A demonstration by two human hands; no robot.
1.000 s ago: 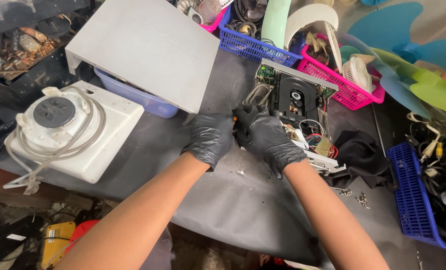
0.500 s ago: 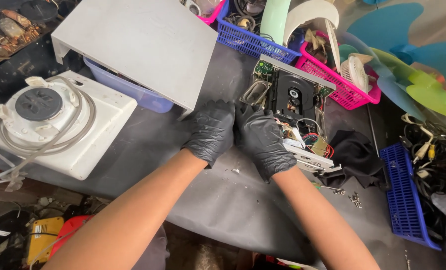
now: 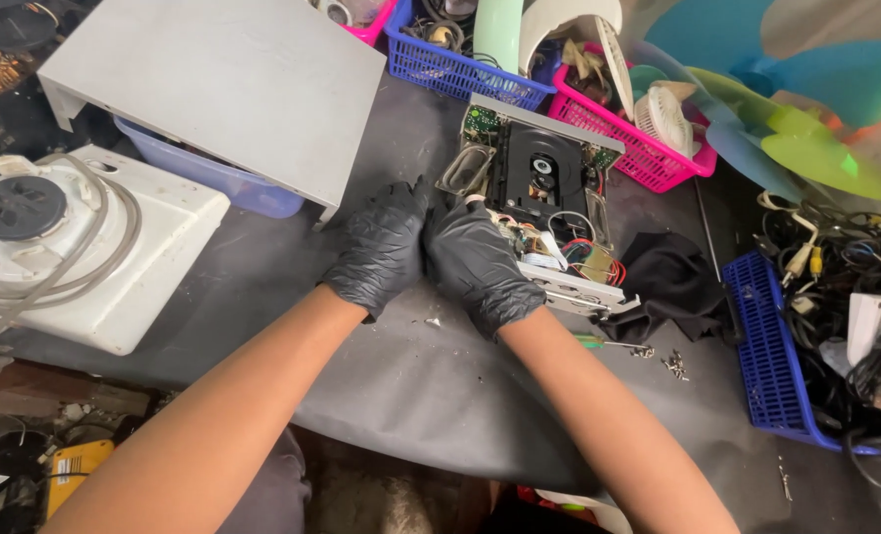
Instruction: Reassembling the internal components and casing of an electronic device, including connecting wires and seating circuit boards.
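Note:
Both hands wear black gloves and meet at the middle of a dark table (image 3: pixel 401 386). My left hand (image 3: pixel 379 249) and my right hand (image 3: pixel 480 265) press side by side against the near left edge of an opened disc player (image 3: pixel 544 193), whose bare circuit boards, coloured wires and black disc tray face up. The fingers curl downward, so what lies under them stays hidden. I cannot tell whether either hand grips a part of the player.
A grey metal cover (image 3: pixel 228 89) rests on a blue tub at the back left. A white appliance with a cord (image 3: pixel 65 247) sits left. Blue (image 3: pixel 460 69) and pink (image 3: pixel 658 158) baskets stand behind; a blue basket of cables (image 3: pixel 777 346) is right. Black cloth and loose screws (image 3: pixel 673 364) lie nearby.
Both hands have stayed at the player's edge and drawn closer together, the right hand's fingers shifting slightly. The head camera has moved, so the scene sits a little differently.

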